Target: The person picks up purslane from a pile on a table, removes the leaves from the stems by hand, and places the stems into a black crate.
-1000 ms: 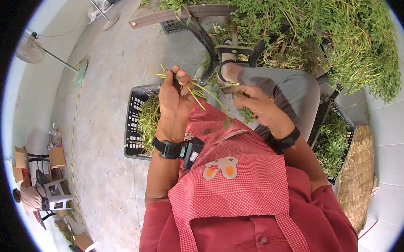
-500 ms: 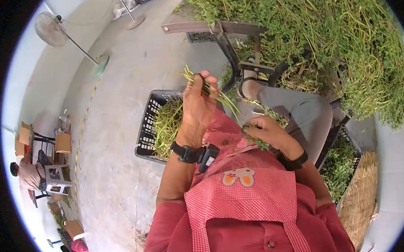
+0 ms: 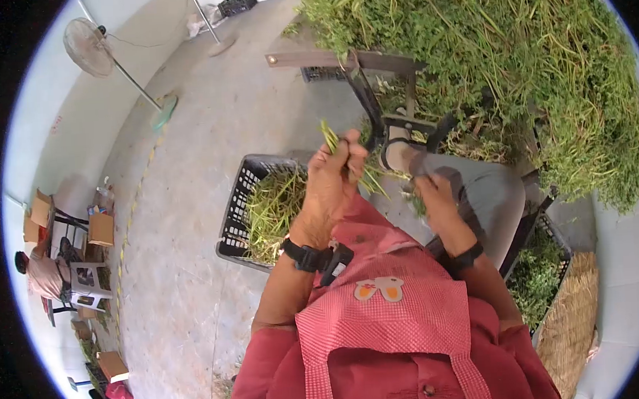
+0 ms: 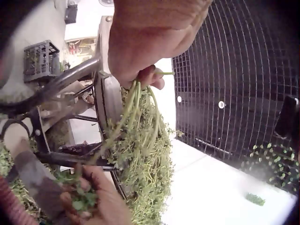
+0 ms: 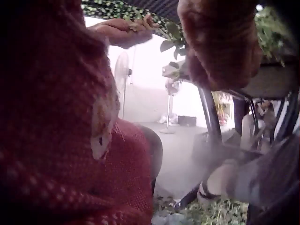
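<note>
In the head view my left hand (image 3: pixel 326 188) grips a small bundle of green stems (image 3: pixel 330 135), whose cut ends poke up past the thumb. The lower stems (image 4: pixel 132 105) hang from its fingers in the left wrist view. My right hand (image 3: pixel 441 206), blurred in the head view, is to the right of those stems, over the lap. Its curled fingers hold a leafy green sprig (image 4: pixel 85 200) in the left wrist view. Below and left of my left hand stands a black crate (image 3: pixel 235 217) with pulled stems (image 3: pixel 273 209) inside.
A large heap of leafy greens (image 3: pixel 471 54) covers the table (image 3: pixel 301 59) at upper right and hangs over its side. Another crate of greens (image 3: pixel 537 285) and a straw mat (image 3: pixel 572 309) are at right. A standing fan (image 3: pixel 87 49) and a seated person (image 3: pixel 45 275) are farther left.
The view has shifted, so the scene sits farther right and lower. My left hand keeps the stems, their cut ends turned more upright. My right hand has dropped from level with the left toward my lap.
</note>
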Action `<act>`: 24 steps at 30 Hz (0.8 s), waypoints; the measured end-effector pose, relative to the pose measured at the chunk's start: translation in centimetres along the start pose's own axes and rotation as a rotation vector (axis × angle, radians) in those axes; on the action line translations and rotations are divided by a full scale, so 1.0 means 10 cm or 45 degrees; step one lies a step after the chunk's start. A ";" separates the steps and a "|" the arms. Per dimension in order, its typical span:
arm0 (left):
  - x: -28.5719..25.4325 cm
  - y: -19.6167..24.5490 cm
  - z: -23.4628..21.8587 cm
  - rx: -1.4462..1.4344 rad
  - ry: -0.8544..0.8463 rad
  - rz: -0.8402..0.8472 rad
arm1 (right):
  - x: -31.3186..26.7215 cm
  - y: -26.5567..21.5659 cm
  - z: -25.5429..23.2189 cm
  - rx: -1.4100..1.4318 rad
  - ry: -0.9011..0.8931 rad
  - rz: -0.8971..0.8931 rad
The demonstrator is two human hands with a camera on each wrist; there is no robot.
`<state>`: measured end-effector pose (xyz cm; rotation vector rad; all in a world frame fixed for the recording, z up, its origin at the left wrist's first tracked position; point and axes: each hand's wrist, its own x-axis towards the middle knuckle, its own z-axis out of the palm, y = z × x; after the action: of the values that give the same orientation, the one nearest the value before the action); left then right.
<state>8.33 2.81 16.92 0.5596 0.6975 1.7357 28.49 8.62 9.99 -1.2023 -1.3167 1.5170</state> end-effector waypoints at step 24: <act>0.06 0.62 -2.18 2.087 0.760 0.121 | 0.18 0.26 -0.42 0.463 0.028 0.622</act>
<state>-10.93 -1.51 5.74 1.1207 2.5602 1.0335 32.16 10.93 7.08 -1.3480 -0.7084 1.9740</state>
